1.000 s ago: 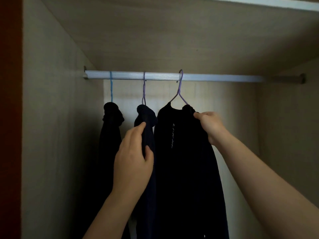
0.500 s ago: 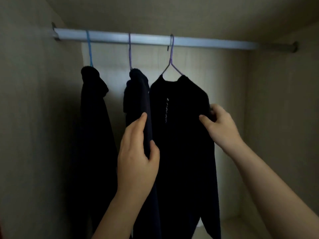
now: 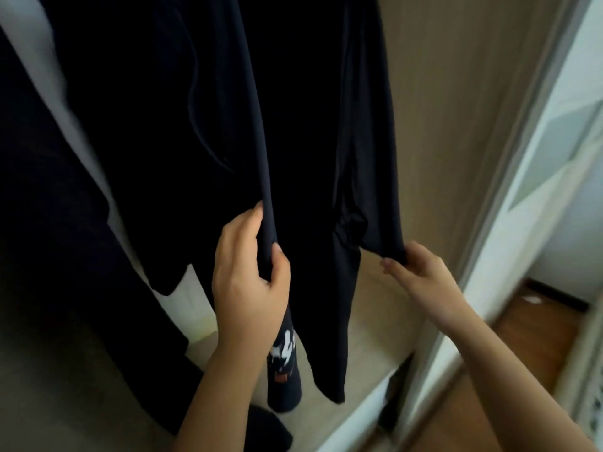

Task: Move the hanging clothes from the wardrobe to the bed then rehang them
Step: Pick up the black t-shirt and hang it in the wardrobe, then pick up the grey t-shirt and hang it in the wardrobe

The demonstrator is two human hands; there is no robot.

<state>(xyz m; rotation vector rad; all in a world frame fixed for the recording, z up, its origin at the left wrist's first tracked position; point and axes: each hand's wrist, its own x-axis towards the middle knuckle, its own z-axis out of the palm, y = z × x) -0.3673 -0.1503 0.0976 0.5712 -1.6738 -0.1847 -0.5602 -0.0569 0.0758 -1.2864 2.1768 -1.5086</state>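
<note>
The person stands at the beige wooden wardrobe (image 3: 450, 93). The left hand (image 3: 249, 282) grips a fold of the long black hanging garment (image 3: 293, 125), fingers closed around the cloth. The right hand (image 3: 421, 272) pinches its lower right hem between thumb and fingers. Another dark garment (image 3: 49, 223) hangs beside it on the left.

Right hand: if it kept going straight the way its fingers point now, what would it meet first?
The right hand already pinches the dark garment's hem; pushing on up-left, it would likely press into that same cloth, though depth is unclear.
</note>
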